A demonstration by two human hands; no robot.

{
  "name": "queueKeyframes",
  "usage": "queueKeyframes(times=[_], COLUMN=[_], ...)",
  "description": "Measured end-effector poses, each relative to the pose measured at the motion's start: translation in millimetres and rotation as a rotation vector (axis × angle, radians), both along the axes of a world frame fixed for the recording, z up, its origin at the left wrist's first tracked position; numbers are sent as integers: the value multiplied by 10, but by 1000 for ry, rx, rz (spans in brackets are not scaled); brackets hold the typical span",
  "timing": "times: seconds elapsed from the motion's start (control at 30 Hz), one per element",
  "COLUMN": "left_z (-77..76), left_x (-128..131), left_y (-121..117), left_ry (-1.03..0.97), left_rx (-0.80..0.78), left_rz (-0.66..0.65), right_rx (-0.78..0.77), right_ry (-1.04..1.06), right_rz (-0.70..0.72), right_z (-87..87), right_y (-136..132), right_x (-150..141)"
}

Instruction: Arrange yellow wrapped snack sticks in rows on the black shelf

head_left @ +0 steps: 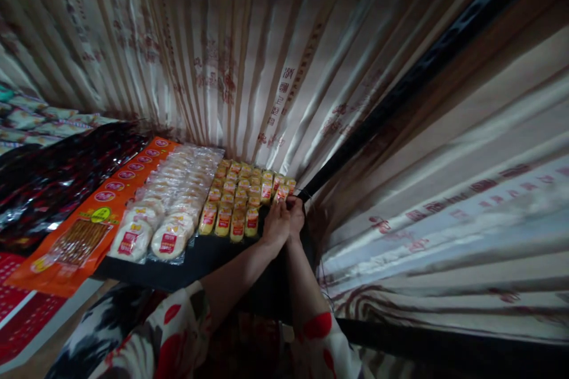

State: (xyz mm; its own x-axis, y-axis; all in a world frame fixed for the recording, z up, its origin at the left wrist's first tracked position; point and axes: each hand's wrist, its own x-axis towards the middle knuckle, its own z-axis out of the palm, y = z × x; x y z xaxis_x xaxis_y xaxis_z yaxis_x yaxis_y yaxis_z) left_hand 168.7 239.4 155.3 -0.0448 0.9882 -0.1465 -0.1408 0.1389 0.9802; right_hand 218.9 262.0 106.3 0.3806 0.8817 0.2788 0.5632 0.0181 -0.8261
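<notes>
My left hand [276,222] and my right hand [296,218] are side by side at the right end of a dark table. The left fingers are closed at the base of a small yellow snack packet [282,192] with a red label. Pressed close to it, the right fingers are curled together beside a dark post, and what they hold is hidden. Just left of my hands, rows of similar yellow packets [237,222] stand upright. Beyond them lie clear-wrapped round white rice crackers [169,240] in two overlapping rows.
Orange bags of stick snacks [82,240] and dark shiny packages [66,172] overlap on the left. Pale printed curtains [249,59] hang behind and to the right. A dark pole [377,124] slants up from the table's corner. The black tabletop [195,269] shows in front.
</notes>
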Motion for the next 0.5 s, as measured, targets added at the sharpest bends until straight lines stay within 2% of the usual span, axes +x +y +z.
queueKeyframes(times=[0.17,0.33,0.5], left_z=[-168,-212,-238], left_x=[-193,-266,-248], left_y=[-57,-61,-46], left_ry=[48,47,25], left_rx=[-20,-79,-94], left_rz=[17,-14,-8], right_rx=[-21,52,104], right_ry=[-87,-112,-77], right_rz=[-10,38,9], right_z=[49,18,-94], right_y=[44,85,30], right_x=[38,-24,-64])
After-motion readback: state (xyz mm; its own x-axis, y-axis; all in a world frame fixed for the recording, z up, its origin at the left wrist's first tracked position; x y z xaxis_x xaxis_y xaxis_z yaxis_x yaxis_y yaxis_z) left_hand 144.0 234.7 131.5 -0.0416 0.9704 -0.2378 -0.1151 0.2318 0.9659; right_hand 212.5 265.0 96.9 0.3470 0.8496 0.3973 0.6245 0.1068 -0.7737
